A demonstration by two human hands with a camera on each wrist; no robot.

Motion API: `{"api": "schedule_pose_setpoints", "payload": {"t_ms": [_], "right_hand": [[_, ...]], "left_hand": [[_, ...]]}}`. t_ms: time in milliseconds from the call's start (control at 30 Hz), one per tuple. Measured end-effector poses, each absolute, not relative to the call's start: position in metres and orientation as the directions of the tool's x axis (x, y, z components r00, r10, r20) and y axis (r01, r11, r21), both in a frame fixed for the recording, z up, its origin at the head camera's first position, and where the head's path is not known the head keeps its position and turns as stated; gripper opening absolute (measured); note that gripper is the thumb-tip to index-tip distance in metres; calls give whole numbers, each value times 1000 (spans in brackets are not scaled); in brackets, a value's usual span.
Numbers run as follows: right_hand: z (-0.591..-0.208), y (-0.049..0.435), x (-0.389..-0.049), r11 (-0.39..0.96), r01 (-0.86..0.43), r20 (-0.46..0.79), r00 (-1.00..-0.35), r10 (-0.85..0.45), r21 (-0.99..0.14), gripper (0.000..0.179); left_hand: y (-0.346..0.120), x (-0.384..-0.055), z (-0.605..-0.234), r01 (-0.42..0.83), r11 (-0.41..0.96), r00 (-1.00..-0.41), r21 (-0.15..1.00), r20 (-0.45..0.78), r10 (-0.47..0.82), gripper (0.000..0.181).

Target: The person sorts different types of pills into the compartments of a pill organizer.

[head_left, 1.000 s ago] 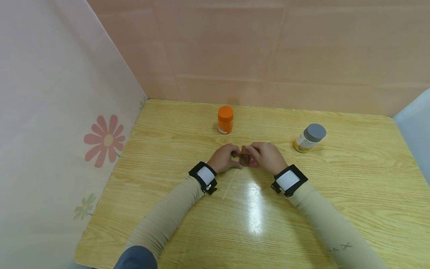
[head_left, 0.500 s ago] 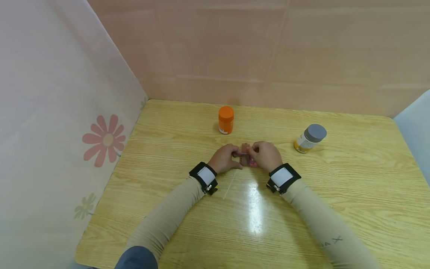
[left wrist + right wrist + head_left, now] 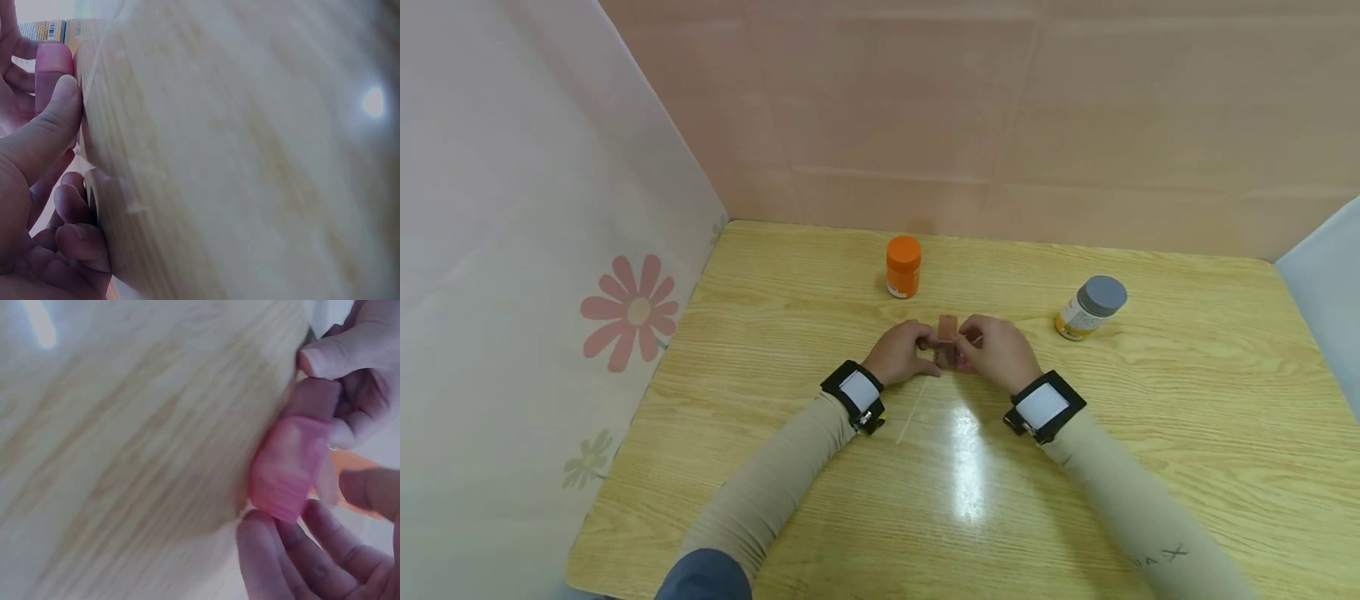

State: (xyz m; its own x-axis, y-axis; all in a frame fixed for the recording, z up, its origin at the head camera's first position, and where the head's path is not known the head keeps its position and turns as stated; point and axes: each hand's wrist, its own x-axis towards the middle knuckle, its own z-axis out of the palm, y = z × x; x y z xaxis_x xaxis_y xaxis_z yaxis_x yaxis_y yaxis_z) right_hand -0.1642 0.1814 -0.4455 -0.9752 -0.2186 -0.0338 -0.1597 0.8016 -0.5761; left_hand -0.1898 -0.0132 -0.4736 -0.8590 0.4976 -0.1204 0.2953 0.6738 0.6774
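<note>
A small box-like case, brownish with a see-through pink end, is held low over the table between both hands. In the head view a pinkish-brown flap stands up at its far side. My left hand grips its left end, the thumb pressed along the side. At the other end is my right hand, its thumb and fingers bent close around the pink part and the flap. A thin pale line shows by the right fingertips, too small to identify. The inside of the case is hidden.
On the wood-grain table an orange bottle stands beyond the hands. A grey-lidded bottle is farther right. A thin pale stick lies just in front of the left hand. A flowered sheet borders the left side.
The flap of the case now stands higher and shows more of its face. My right hand shifted a little left, then back right; the left hand has stayed put.
</note>
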Motion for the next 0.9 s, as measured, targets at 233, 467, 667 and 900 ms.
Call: {"api": "schedule_pose_setpoints", "payload": {"t_ms": [233, 467, 667, 900], "right_hand": [[-447, 189, -150, 787, -264, 3, -949, -316, -557, 25], [-448, 190, -148, 790, -274, 0, -945, -328, -548, 28], [-445, 189, -146, 795, -269, -4, -946, -324, -544, 29], [-445, 188, -146, 801, -268, -2, -948, -318, -536, 29]], "left_hand": [[-14, -190, -473, 304, 671, -856, 677, -115, 504, 37], [-14, -189, -471, 320, 676, -853, 664, -108, 511, 38], [-13, -189, -472, 330, 671, -851, 664, -98, 516, 38], [-15, -190, -473, 319, 655, -835, 685, -124, 537, 39]]}}
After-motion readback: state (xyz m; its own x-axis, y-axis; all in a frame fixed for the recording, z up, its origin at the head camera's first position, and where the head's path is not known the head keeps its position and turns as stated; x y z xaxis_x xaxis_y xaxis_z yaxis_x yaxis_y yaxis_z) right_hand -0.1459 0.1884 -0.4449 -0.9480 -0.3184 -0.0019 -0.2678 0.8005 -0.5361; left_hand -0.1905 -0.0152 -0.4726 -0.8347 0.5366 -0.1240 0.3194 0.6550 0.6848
